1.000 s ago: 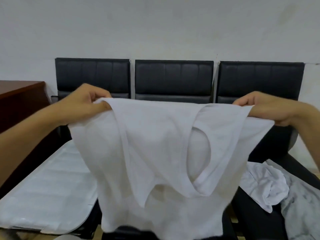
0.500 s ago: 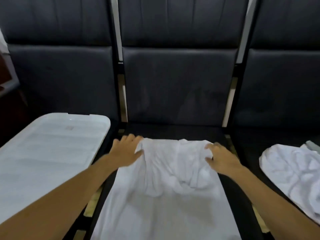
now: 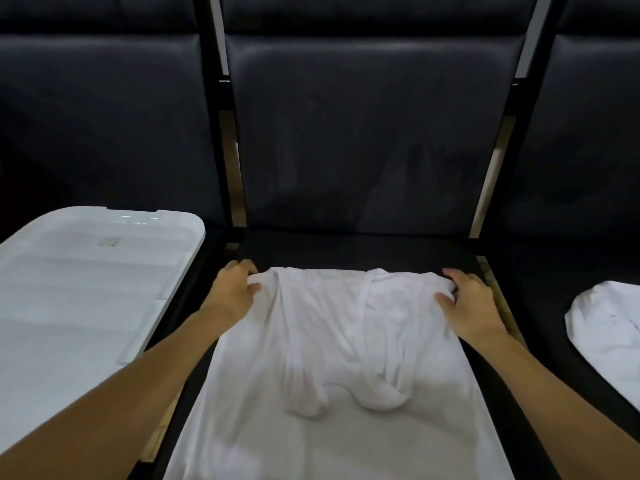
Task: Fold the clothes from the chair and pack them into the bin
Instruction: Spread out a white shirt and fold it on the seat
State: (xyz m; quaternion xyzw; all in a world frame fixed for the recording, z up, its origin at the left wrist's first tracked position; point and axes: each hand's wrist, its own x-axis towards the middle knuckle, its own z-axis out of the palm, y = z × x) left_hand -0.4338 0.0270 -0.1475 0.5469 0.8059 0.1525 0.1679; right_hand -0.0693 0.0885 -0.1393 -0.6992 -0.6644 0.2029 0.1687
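Hidden or unclear: the near hem of the white tank top runs off the bottom edge, so its full length is cut off. The fingertips of both hands are partly tucked behind the cloth's far edge. The second white garment is cut by the right edge, and its type cannot be told.
Tank top: it lies spread flat on the middle chair seat, straps at the far end, with the neckline and armhole loops sagging toward the near side between the 2 hands.
Left hand: the left hand grips the far left corner of the top, thumb on the cloth and fingers curled over the edge.
Right hand: the right hand holds the far right corner the same way, thumb pressed on top and fingers bent round the edge.
Cloth relative to the grip: the whole body of the top stretches from the 2 held corners back toward the person, and the strip between the hands is rumpled.
Bin: the white bin sits just outside the left hand on the neighbouring seat; only its ribbed lid shows, so its contents cannot be seen.
Beyond the right hand: the second garment lies on the next seat, well apart from the top.
Behind the grip: 3 dark padded chair backs.
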